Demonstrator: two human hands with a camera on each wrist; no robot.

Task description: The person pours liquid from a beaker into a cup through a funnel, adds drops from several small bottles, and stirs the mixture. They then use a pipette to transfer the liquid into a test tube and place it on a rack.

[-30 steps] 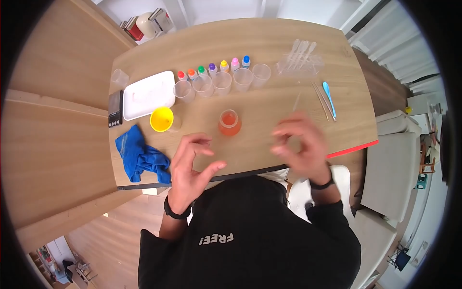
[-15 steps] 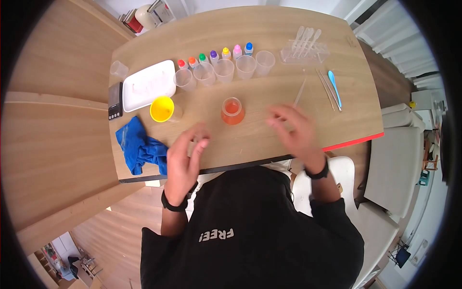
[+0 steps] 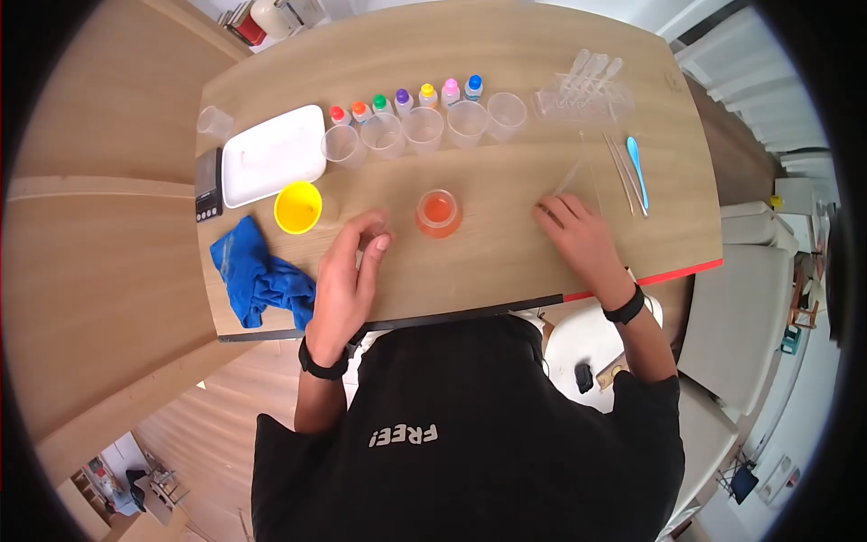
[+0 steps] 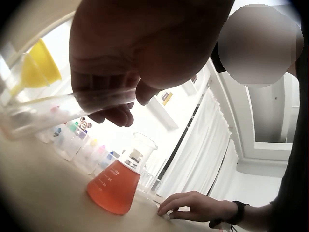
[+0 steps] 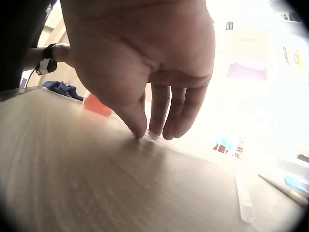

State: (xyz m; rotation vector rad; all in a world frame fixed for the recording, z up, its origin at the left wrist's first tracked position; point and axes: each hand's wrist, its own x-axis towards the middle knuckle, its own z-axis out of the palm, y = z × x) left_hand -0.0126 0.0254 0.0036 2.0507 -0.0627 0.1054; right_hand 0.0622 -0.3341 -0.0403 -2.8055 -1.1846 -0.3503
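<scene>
In the head view, my left hand (image 3: 348, 262) is left of the conical flask, fingers and thumb curled around a clear tube-shaped vessel (image 4: 72, 108). The left wrist view shows that vessel slanting down from the fingers to the lower left. Orange-red liquid fills the lower part of the conical flask (image 3: 439, 213), which stands upright between the hands. Right of it, my right hand (image 3: 582, 239) reaches down to the table. Its thumb and fingertips pinch a small clear piece (image 5: 153, 137) at the tabletop; I cannot tell what it is.
A yellow funnel (image 3: 298, 207) and blue cloth (image 3: 257, 280) are at left, by a white tray (image 3: 271, 185) and scale (image 3: 209, 185). Several clear cups (image 3: 383, 135) line up before dropper bottles (image 3: 427, 95). Pipettes in a rack (image 3: 582, 98) and a blue spoon (image 3: 637, 172) lie right.
My right hand has moved right and come down to the table, its fingers drawing together. The left hand's fingers and thumb have closed in. The head view has shifted slightly.
</scene>
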